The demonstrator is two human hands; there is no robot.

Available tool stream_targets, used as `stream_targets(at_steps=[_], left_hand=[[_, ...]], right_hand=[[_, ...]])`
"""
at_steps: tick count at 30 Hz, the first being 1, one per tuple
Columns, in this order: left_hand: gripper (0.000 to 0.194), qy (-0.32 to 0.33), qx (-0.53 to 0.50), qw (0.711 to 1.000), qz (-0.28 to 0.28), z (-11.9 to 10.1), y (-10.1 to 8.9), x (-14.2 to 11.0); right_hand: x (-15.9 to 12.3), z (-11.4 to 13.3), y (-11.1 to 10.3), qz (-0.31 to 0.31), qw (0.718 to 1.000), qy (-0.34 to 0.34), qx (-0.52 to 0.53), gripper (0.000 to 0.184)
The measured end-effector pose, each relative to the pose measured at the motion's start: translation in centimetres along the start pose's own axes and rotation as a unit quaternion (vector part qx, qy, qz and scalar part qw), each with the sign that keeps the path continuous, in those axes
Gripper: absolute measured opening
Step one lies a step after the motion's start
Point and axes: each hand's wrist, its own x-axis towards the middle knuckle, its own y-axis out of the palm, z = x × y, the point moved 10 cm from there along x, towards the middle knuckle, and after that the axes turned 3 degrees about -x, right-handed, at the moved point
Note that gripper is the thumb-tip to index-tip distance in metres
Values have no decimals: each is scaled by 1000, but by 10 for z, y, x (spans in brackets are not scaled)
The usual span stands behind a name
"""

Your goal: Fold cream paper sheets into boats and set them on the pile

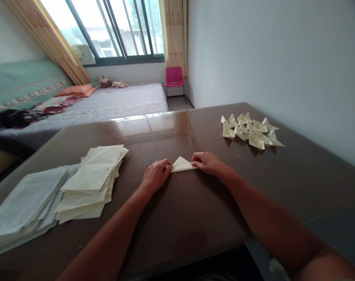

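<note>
A small piece of cream paper (181,164), folded into a low triangle with its peak pointing away from me, is at the middle of the brown table (177,210). My left hand (157,174) pinches its left corner between thumb and fingers. At the right corner, my right hand (207,162) grips the paper in the same way, fingers curled. Both forearms reach in from the near edge. Parts of the paper's ends are hidden under my fingertips.
Creased cream sheets (91,171) lie stacked at the left, beside a pile of printed pages (28,199). Several folded paper boats (250,130) stand at the far right. Beyond the table are a bed (136,97), a pink chair (174,77) and a white wall (268,54) on the right.
</note>
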Motion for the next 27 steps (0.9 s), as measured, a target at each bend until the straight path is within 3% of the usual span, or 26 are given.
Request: stream_targets(at_steps=[10, 15, 20, 24, 27], left_hand=[[25, 15, 61, 998, -14, -9, 3, -3], [36, 122, 99, 985, -72, -35, -4, -10], [40, 239, 132, 962, 8, -61, 12, -23], [43, 235, 153, 959, 31, -64, 16, -26], [42, 218, 172, 960, 26, -64, 16, -26]], right_hand=[[-7, 5, -3, 14, 996, 41, -79, 19], [-7, 7, -4, 8, 995, 38, -93, 20], [-6, 8, -3, 6, 994, 34, -102, 19], [-7, 9, -2, 19, 993, 37, -111, 21], [-14, 24, -12, -24, 991, -2, -135, 22]])
